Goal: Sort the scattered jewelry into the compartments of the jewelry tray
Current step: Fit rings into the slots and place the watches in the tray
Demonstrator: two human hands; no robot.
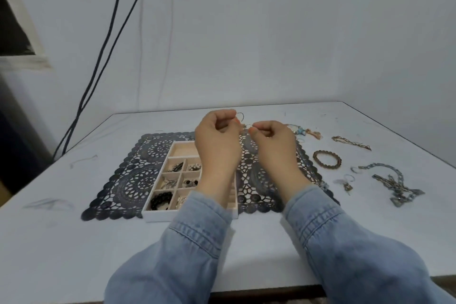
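Observation:
Both hands are raised above the far side of the jewelry tray (158, 215). My left hand (217, 136) pinches a thin wire hoop earring (241, 115) that sticks out past its fingertips. My right hand (271, 138) pinches another small piece close beside it; the piece is too small to tell apart. The white tray has several compartments, some holding earrings and a black bead bracelet (161, 200). My left forearm hides the tray's right side. Loose on the table to the right lie a brown bead bracelet (327, 159), a blue-grey chain necklace (392, 182) and a gold chain (351, 142).
The tray sits on a dark lace mat (133, 180) on a white table (74, 242). A blue tasselled piece (304, 131) and small earrings (346, 182) lie right of the mat. Black cables (103, 57) hang down the wall at the back left.

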